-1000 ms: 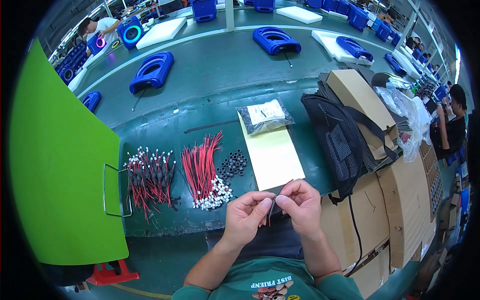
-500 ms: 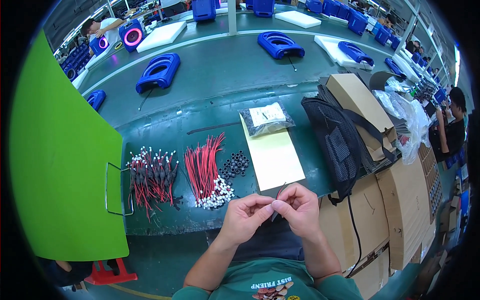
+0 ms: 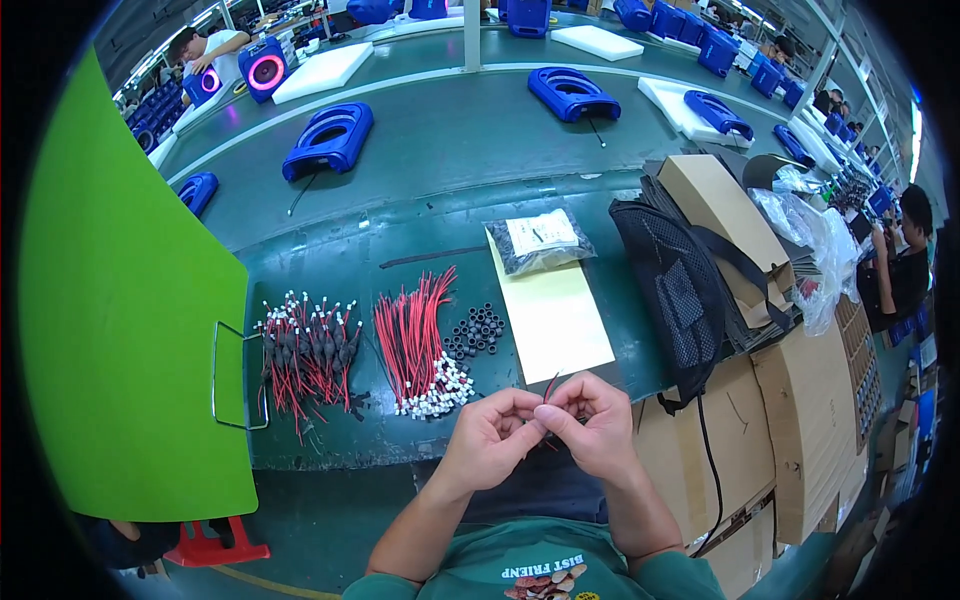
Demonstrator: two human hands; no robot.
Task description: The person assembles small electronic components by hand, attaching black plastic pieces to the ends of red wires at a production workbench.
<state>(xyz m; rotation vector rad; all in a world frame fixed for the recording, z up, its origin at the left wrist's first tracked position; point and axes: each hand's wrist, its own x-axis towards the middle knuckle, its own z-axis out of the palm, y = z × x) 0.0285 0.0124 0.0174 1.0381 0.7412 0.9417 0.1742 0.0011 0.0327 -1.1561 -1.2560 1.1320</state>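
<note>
Just past the table's front edge, my left hand (image 3: 490, 438) and my right hand (image 3: 598, 428) meet fingertip to fingertip. Both pinch a thin red-and-black wire (image 3: 549, 388); its ends stick out above and below the fingers, and its middle is hidden. Left of the hands lies a bundle of red-and-black wires (image 3: 412, 335) with white connectors at the near end. Small black rings (image 3: 473, 331) are heaped beside it. Farther left is a pile of wires with black lumps (image 3: 312, 345) along them. Beyond my hands is a pale yellow sheet (image 3: 560, 322).
A clear bag of black parts (image 3: 540, 244) rests on the sheet's far end. At right are a black mesh bag (image 3: 672, 285) and cardboard boxes (image 3: 810, 410). A green panel (image 3: 140, 300) stands left. Blue housings (image 3: 330, 140) lie on the far belt.
My fingers have shifted slightly on the wire, and its lower end now shows red below them. The blue housings sit a little farther right in the picture.
</note>
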